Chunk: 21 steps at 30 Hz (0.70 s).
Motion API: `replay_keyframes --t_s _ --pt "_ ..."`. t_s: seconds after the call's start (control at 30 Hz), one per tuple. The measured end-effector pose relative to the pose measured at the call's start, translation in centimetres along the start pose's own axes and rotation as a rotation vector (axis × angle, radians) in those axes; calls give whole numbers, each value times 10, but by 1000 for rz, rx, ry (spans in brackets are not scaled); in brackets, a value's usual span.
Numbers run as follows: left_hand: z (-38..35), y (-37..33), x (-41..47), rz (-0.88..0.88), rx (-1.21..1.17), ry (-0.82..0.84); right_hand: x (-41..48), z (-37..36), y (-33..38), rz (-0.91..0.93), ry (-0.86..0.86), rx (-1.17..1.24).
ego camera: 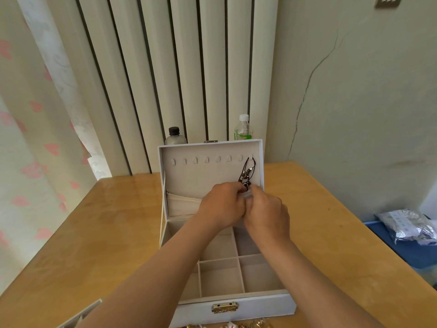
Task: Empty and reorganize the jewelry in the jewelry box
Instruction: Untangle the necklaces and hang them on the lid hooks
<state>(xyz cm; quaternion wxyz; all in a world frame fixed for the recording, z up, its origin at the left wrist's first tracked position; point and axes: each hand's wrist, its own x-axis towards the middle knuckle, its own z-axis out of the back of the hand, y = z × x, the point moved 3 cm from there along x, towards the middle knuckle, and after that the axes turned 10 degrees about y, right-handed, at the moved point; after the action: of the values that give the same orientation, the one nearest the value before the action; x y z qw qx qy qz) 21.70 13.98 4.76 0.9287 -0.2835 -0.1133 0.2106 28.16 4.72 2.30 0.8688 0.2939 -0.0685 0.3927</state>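
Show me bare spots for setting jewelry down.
Free: table left of the jewelry box; table right of it up to the blue bin; its front compartments. Crowded: the lid, where left hand and right hand hold the necklace; loose jewelry before the latch.

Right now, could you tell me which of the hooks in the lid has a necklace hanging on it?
The rightmost hook: a dark beaded necklace hangs from it, while the seven hooks to its left are bare.

1 head-worn wide-angle view — facing forward and down, close above the jewelry box (pixel 264 308) and table (pixel 106 233).
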Motion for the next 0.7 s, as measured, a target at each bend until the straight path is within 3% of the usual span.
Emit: replay_keyframes --t_s 0.17,0.7 --pt "-1 -3 8 44 45 105 -2 5 0 -12 -23 39" --pt "-1 -7 11 42 186 185 -2 0 2 69 -20 -78"
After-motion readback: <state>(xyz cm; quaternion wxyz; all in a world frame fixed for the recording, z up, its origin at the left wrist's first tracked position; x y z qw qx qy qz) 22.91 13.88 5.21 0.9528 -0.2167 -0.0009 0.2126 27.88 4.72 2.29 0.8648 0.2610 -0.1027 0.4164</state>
